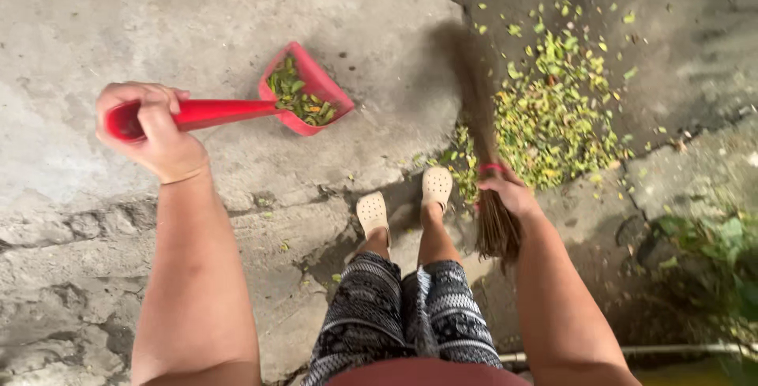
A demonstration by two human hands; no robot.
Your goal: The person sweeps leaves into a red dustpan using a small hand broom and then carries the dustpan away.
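My left hand (151,129) grips the end of the long handle of a red dustpan (316,86). The pan rests on the concrete ahead of me and holds green and brown leaves. My right hand (509,194) is closed around a brown stick broom (483,129) bound with a red band. The broom's bristles reach forward to the left edge of a heap of small green and yellow leaves (557,114) on the ground. Dustpan and leaf heap lie well apart, left and right of the broom.
My feet in cream clogs (404,200) stand between dustpan and heap. Cracked, uneven concrete (95,291) spreads at the left. Green plants (718,252) and a thin pipe (679,349) lie at the lower right. Scattered leaves dot the darker ground at the top right.
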